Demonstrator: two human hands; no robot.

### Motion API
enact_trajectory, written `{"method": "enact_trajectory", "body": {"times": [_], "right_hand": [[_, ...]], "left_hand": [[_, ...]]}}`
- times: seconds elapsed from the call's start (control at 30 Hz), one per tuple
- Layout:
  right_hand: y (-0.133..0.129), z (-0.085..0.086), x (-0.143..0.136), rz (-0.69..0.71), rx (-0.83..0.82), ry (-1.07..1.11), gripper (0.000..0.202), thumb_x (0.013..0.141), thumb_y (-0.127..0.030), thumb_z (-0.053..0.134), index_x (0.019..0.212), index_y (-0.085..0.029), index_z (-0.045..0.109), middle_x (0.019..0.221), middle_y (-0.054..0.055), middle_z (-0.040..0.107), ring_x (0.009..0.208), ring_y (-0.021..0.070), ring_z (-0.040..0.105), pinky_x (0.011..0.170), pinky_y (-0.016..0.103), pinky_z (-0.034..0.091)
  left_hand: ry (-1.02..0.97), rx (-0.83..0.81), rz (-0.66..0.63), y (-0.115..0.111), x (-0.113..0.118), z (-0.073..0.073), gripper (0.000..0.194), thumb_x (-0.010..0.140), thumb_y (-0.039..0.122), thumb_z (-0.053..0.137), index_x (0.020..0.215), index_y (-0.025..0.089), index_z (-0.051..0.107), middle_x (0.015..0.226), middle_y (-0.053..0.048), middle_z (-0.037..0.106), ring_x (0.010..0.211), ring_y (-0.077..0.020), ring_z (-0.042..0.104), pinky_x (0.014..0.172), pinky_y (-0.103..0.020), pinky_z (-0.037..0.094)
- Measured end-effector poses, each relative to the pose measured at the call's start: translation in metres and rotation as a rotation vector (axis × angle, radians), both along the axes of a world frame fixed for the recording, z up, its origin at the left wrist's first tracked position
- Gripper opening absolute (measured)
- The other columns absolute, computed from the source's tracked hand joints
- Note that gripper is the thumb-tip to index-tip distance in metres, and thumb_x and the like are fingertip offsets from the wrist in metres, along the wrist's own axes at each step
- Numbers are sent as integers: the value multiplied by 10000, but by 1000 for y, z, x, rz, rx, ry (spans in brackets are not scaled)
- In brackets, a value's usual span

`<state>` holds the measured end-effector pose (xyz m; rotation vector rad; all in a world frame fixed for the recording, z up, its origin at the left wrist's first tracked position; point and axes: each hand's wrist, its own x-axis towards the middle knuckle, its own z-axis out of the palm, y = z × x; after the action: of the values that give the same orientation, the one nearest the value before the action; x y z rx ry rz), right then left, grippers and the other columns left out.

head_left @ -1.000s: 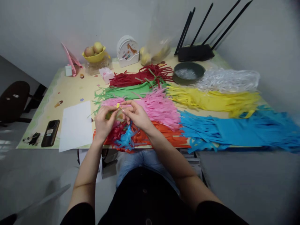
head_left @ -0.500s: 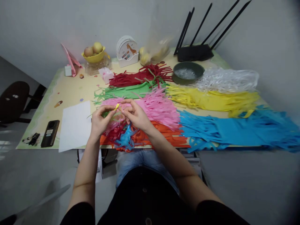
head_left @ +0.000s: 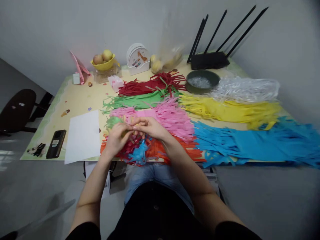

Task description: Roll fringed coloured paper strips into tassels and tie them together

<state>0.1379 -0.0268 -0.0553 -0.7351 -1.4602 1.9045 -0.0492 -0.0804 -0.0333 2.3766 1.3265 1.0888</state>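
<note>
My left hand and my right hand meet at the fingertips over the near part of the table. Between their pinched fingers a bit of yellow strip barely shows; most of it is hidden. Beneath them hangs a bunch of tied strips, with a blue part, dark red parts and a light green part. Pink fringed strips lie just beyond my hands, and orange strips lie under the bunch at the table's near edge.
Blue, yellow, green and red fringed strips cover the table. A dark bowl, clear strips and a router stand right. White paper and a phone lie left.
Both hands have come closer together and sit slightly lower and further right in view. The yellow strip, plainly visible before, is now mostly covered by fingers. The whole view has shifted slightly.
</note>
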Motion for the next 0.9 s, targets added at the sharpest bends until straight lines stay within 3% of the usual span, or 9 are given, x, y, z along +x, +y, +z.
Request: {"method": "enact_trajectory", "body": {"times": [0.17,0.23,0.3,0.43,0.5,0.6,0.7,0.8,0.9], "right_hand": [[-5,-3,-1,-152,223,-218,223,793,-369,679,766,-161,605,650,-4,635,545,100,549,491,203,423],[-7,-4,-6,-343,309,-164,223,817,-378,667,792,-168,594,711,-3,628,579,88,530,512,196,406],[-9,-5,-11,-471,240,-4,300,851,-480,635,868,-193,547,758,-15,617,517,68,476,457,193,373],[-13,-3,-17,-450,78,216,461,798,-635,659,902,-226,472,703,-53,583,413,55,422,346,185,340],[-15,0,-17,-437,69,227,485,763,-638,697,887,-223,479,671,-57,577,410,59,439,342,185,364],[-17,3,-16,-440,68,226,486,757,-632,708,884,-217,489,661,-59,585,415,57,453,337,176,370],[-17,4,-15,-451,80,230,478,766,-626,702,887,-214,492,660,-62,585,441,60,462,343,169,374],[-15,5,-13,-474,109,223,462,781,-613,694,892,-209,498,679,-58,596,436,60,459,349,182,372],[-16,6,-12,-484,171,171,409,819,-570,679,886,-195,528,668,-57,587,427,53,454,379,186,356]], "left_hand": [[109,53,78,-12,8,-23,101,952,232,588,869,193,632,842,-57,709,832,-202,636,768,-337,521],[143,13,84,-13,9,-26,123,953,243,585,854,194,639,839,-59,710,824,-204,637,761,-335,517],[121,-91,56,-12,4,-21,108,939,275,614,882,199,667,857,-54,725,819,-197,655,763,-325,523],[-32,-136,188,8,-22,-2,179,932,332,601,953,196,715,990,-75,760,904,-200,682,838,-333,527],[37,-155,254,23,-38,5,216,904,346,596,962,191,736,1029,-92,756,899,-212,676,829,-339,520],[210,-411,106,41,-59,4,246,799,354,647,958,208,765,952,-72,768,746,-201,667,701,-299,512],[251,-553,48,45,-73,0,195,708,348,692,839,224,766,684,-9,718,548,-170,589,545,-260,446],[212,-464,184,39,-78,3,149,718,332,676,778,205,728,635,-7,672,551,-170,560,552,-268,429],[67,-123,408,28,-68,13,119,759,269,643,830,195,703,887,-68,737,876,-225,638,819,-337,497]]}}
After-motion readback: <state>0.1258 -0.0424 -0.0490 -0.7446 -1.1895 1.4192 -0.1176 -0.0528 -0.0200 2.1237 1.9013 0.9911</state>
